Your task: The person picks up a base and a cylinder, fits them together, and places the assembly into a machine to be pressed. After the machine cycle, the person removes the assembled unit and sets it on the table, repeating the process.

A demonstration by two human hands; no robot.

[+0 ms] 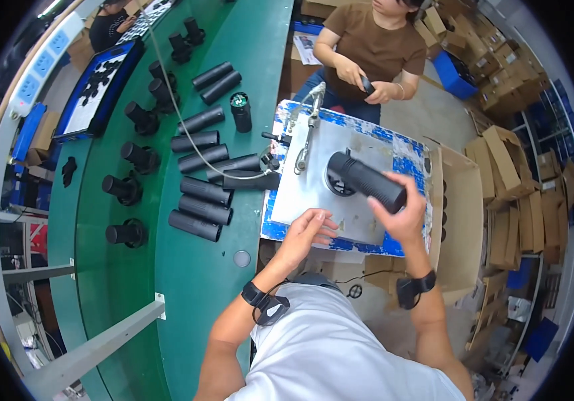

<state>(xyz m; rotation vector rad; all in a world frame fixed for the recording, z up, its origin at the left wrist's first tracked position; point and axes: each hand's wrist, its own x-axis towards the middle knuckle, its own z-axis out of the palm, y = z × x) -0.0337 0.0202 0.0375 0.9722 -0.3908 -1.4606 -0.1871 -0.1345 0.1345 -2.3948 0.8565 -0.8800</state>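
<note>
Over the metal plate [295, 202], holding the black tube [369, 180] aslant in the right hand [404, 212], partly hiding the spoked black ring [339, 188]; holding the left hand [306, 232] empty, loosely open, at the plate's near edge; possibly risking a slip from one-handed gripping.

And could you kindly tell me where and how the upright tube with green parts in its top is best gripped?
Probably around the middle of the tube, below the green parts, with the left hand coming from the right: it stands upright and round-walled, lying tubes are close on its left, and its right side faces the bench edge.
</note>
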